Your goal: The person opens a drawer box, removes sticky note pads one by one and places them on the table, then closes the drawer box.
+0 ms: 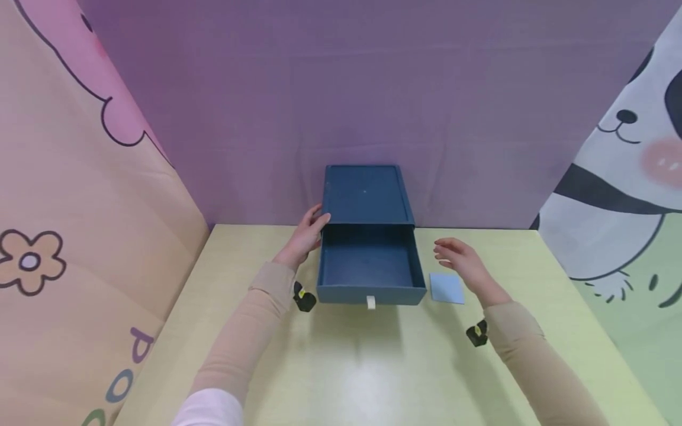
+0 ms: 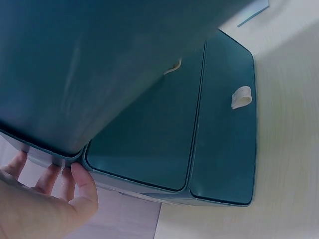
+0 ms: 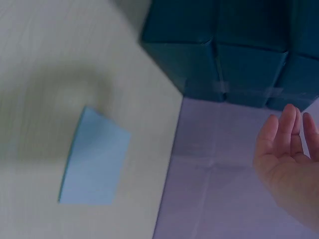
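A dark blue drawer cabinet (image 1: 367, 195) stands against the back wall, its top drawer (image 1: 367, 260) pulled out and showing a bare bottom. A short pale pull tab (image 1: 371, 302) hangs from that drawer's front. My left hand (image 1: 306, 236) rests on the cabinet's left side near the front edge; in the left wrist view its fingertips (image 2: 82, 174) touch the side wall. Two lower drawers (image 2: 144, 134) are closed there. To the right of the cabinet, my right hand (image 1: 460, 260) hovers with loosely bent fingers, holding nothing. Below it lies a light blue square pad (image 1: 446, 288).
The cabinet sits on a pale wooden table (image 1: 351, 378). A purple cloth wall (image 1: 367, 89) rises behind it. Printed cloth panels stand at both sides, with a panda (image 1: 607, 225) on the right one. Small black devices (image 1: 305, 297) show near both wrists.
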`<move>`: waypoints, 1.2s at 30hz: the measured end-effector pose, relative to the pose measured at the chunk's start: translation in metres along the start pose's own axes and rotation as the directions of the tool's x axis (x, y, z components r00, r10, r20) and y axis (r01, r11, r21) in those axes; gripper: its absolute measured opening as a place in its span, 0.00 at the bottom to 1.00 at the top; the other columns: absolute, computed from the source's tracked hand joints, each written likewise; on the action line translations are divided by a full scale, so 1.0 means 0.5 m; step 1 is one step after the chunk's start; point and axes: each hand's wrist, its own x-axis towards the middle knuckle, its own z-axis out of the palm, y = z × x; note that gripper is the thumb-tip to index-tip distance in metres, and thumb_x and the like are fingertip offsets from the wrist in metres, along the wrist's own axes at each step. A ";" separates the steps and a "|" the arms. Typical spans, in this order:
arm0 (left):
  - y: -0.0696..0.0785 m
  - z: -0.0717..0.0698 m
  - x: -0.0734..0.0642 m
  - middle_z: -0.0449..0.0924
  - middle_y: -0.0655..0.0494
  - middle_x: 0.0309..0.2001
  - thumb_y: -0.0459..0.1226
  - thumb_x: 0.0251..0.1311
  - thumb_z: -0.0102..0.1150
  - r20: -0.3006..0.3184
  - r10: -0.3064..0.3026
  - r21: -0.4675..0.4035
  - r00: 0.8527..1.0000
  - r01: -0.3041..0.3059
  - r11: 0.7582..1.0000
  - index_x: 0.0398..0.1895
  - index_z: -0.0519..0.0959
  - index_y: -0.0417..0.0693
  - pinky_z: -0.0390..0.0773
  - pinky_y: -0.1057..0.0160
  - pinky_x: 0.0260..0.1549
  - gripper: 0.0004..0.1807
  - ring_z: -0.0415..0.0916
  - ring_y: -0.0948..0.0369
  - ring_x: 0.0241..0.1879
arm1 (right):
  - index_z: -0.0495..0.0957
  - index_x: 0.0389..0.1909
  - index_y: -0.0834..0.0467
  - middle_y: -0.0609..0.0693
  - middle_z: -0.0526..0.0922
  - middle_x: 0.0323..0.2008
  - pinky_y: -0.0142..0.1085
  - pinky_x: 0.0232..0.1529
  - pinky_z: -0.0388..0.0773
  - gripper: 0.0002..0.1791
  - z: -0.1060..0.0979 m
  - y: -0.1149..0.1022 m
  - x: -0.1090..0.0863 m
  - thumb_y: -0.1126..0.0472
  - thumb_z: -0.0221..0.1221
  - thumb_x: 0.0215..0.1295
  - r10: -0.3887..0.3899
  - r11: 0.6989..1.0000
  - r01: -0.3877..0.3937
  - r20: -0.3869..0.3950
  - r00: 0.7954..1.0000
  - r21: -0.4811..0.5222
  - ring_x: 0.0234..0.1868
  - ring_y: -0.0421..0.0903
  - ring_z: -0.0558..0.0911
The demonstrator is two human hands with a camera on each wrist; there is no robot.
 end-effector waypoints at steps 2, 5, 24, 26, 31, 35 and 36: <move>0.005 0.000 -0.004 0.53 0.47 0.71 0.50 0.70 0.46 0.003 -0.007 -0.007 1.000 0.007 1.000 0.74 0.51 0.60 0.60 0.45 0.66 0.32 0.52 0.51 0.71 | 0.60 0.62 0.75 0.31 0.74 0.38 0.22 0.45 0.74 0.27 0.004 -0.015 -0.003 0.56 0.47 0.73 -0.017 0.999 0.017 0.005 1.000 0.030 0.39 0.27 0.75; 0.010 0.000 -0.010 0.53 0.47 0.71 0.50 0.70 0.45 0.007 -0.008 -0.007 1.000 0.008 1.000 0.74 0.50 0.60 0.60 0.45 0.66 0.32 0.52 0.51 0.71 | 0.61 0.61 0.75 0.30 0.75 0.37 0.21 0.45 0.74 0.27 0.007 -0.036 -0.006 0.56 0.47 0.73 -0.044 0.997 0.044 -0.004 0.999 0.064 0.39 0.28 0.76; -0.003 -0.004 0.007 0.53 0.49 0.71 0.51 0.69 0.46 0.008 -0.004 -0.015 1.000 0.004 1.000 0.74 0.51 0.63 0.61 0.45 0.65 0.32 0.53 0.51 0.71 | 0.71 0.55 0.66 0.34 0.78 0.49 0.22 0.54 0.71 0.15 0.083 -0.184 -0.097 0.66 0.48 0.72 -0.417 0.909 0.397 0.254 0.873 0.126 0.52 0.30 0.76; -0.002 -0.003 0.008 0.54 0.49 0.71 0.51 0.69 0.46 0.007 0.001 -0.016 1.000 0.000 1.000 0.74 0.51 0.63 0.61 0.45 0.65 0.32 0.53 0.51 0.71 | 0.71 0.57 0.62 0.38 0.78 0.52 0.26 0.56 0.72 0.15 0.093 -0.189 -0.108 0.67 0.47 0.72 -0.489 0.871 0.425 0.348 0.800 0.246 0.54 0.34 0.77; -0.002 -0.004 0.008 0.53 0.49 0.71 0.51 0.69 0.46 0.009 0.004 -0.016 1.000 -0.004 1.000 0.74 0.51 0.63 0.61 0.46 0.65 0.32 0.53 0.51 0.71 | 0.68 0.62 0.56 0.44 0.76 0.57 0.33 0.60 0.71 0.20 0.126 -0.188 -0.125 0.71 0.40 0.73 -0.554 0.824 0.309 0.564 0.613 0.474 0.56 0.40 0.77; -0.003 -0.004 0.007 0.53 0.49 0.72 0.51 0.69 0.46 0.016 -0.003 -0.010 1.000 0.004 1.000 0.74 0.51 0.63 0.61 0.46 0.65 0.32 0.52 0.51 0.71 | 0.68 0.62 0.53 0.44 0.77 0.55 0.33 0.59 0.72 0.20 0.152 -0.182 -0.141 0.66 0.38 0.75 -0.469 0.872 0.191 0.660 0.587 0.450 0.54 0.39 0.77; -0.004 -0.004 0.007 0.53 0.49 0.72 0.51 0.69 0.46 0.016 -0.003 -0.008 1.000 0.003 1.000 0.74 0.50 0.63 0.61 0.46 0.65 0.32 0.53 0.51 0.71 | 0.68 0.62 0.54 0.44 0.77 0.55 0.34 0.59 0.72 0.19 0.156 -0.179 -0.144 0.65 0.38 0.76 -0.450 0.883 0.179 0.673 0.587 0.434 0.54 0.40 0.77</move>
